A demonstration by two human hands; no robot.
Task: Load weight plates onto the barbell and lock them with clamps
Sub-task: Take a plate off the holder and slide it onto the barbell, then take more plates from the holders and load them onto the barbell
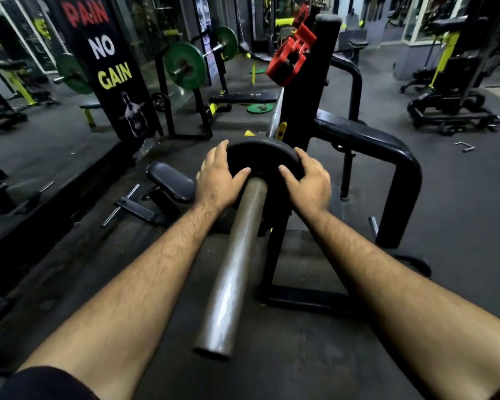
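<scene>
A grey steel barbell sleeve [234, 264] runs from the bottom centre away from me. A black weight plate [261, 157] sits on the sleeve at its far end, close to the black rack upright [309, 90]. My left hand [220, 177] grips the plate's left edge, thumb on its face. My right hand [306, 179] grips the right edge the same way. Two red clamps [292, 54] rest high on the rack upright, above and behind the plate.
The black rack frame [399, 168] curves around on the right. A small padded seat [171, 181] lies on the floor at left. Behind stand a "PAIN NO GAIN" pillar [107, 67], a barbell with green plates [185, 66], and a green plate [259, 107] on the floor.
</scene>
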